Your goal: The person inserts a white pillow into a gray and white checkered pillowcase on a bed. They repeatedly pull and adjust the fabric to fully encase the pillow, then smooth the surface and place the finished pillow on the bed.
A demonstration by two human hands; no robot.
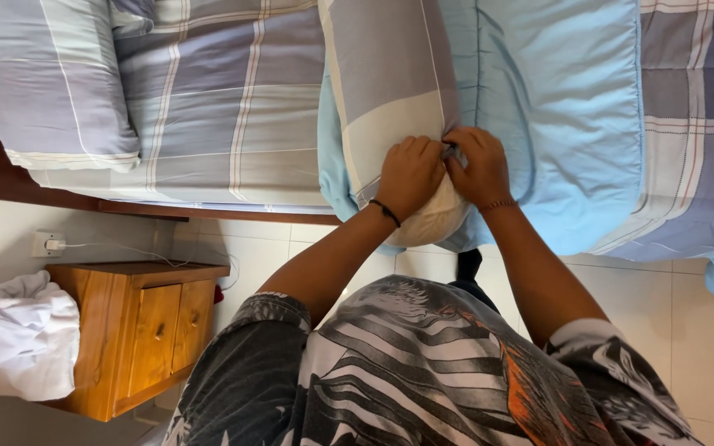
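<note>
While both of your hands meet at the lower end of the pillow (390,83), the work sits right under your fingers: the left hand (409,176) and the right hand (477,168) close together at the open edge of the checked pillowcase (373,49), knuckles almost touching. Your left grip is curled shut over the case's hem, bunching the fabric against the cream pillow end (435,221) that still pokes out below. Your right grip is pressed together in a pinch on a small dark thing at the hem, perhaps a zip pull, though it is too small to tell for sure.

The pillow's long axis runs straight away from you, up the picture, lying across the edge of the bed (233,124) and leaning on the light blue quilt (555,124) just to its right. Neither hand is nearer than the other; both are at the same end, with the bulk of the pillow lying beyond them.

The bed's edge falls directly under your wrists, so the uncovered end overhangs the tiled floor (687,330). A second pillow (43,83) lies well apart at the far left, and the wooden nightstand (142,330) with white cloth (18,339) heaped beside it stands off to your left, well apart from your elbows
</note>
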